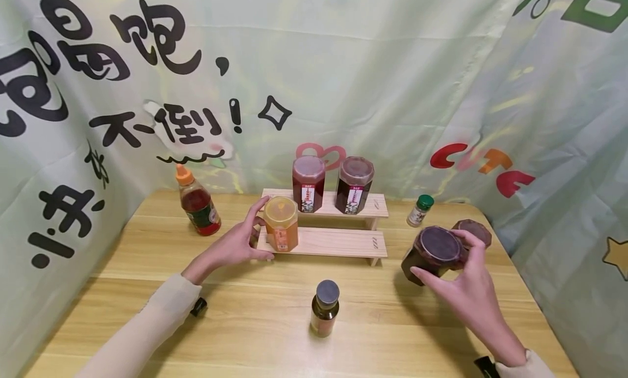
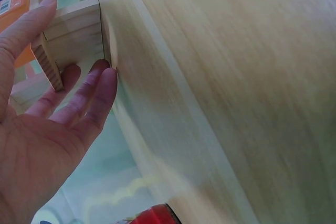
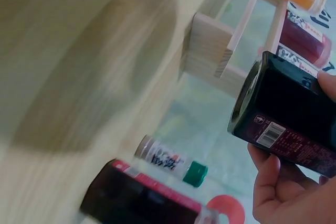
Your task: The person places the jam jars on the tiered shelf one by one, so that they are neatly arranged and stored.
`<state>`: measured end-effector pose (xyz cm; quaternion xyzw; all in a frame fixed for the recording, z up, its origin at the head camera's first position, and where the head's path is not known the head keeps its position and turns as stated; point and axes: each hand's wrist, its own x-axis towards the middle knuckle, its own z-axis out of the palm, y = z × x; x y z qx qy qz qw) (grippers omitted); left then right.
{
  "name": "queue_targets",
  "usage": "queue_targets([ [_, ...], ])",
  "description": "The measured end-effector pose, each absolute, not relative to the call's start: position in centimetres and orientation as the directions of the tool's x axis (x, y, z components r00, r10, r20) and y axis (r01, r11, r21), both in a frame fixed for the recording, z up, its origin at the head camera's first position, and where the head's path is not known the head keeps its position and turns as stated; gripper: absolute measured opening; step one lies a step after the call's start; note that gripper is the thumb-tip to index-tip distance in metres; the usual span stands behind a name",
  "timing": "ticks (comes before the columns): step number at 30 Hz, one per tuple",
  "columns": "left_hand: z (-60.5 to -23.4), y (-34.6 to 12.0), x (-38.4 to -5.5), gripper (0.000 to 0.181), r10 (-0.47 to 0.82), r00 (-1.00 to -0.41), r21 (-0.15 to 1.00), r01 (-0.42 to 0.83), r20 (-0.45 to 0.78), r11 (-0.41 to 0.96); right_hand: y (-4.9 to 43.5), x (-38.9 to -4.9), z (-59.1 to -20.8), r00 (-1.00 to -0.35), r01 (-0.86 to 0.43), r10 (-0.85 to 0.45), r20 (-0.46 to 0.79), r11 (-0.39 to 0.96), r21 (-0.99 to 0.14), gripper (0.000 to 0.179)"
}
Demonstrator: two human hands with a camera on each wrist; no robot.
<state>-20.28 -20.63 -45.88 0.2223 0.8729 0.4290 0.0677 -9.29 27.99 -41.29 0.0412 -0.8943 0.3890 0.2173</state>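
My right hand [image 1: 473, 288] grips a dark jam jar [image 1: 427, 258] with a purple-black lid, held tilted above the table's right side. In the right wrist view its base and barcode label face the camera. My left hand [image 1: 235, 239] is spread around the left end of the two-step wooden rack [image 1: 338, 243], thumb at the front and fingers behind. Beside its fingers, an orange jar [image 1: 282, 228] with a yellow lid stands on the lower step. On the upper step are a red jam jar [image 1: 308, 187] and a dark jam jar [image 1: 354, 187].
Behind my right hand stands another dark-lidded jar [image 1: 476, 231], near a small green-capped shaker [image 1: 420, 211]. A squeeze bottle [image 1: 198, 203] with an orange cap is at back left. A small dark-capped bottle [image 1: 325, 310] stands front centre. Printed curtains [image 1: 392, 83] border the table.
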Motion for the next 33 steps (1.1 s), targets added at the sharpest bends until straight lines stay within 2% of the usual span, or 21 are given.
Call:
queue_targets([
  [8, -45.8, -20.8, -20.3, 0.139, 0.445, -0.893, 0.780, 0.327, 0.070, 0.534, 25.7, -10.4, -40.8, -0.900, -0.329, -0.002, 0.436, 0.658, -0.677, 0.116],
  [17, -45.5, -20.9, -20.3, 0.139, 0.432, -0.899, 0.776, 0.326, 0.077, 0.540, 22.4, -11.9, -41.0, -0.919, -0.350, -0.084, 0.385, 0.621, -0.701, 0.110],
  [33, -45.9, -20.7, -20.3, 0.139, 0.433, -0.899, 0.784, 0.313, 0.062, 0.536, 17.5, -14.6, -42.0, -0.905, -0.424, -0.200, 0.377, 0.514, -0.746, 0.103],
])
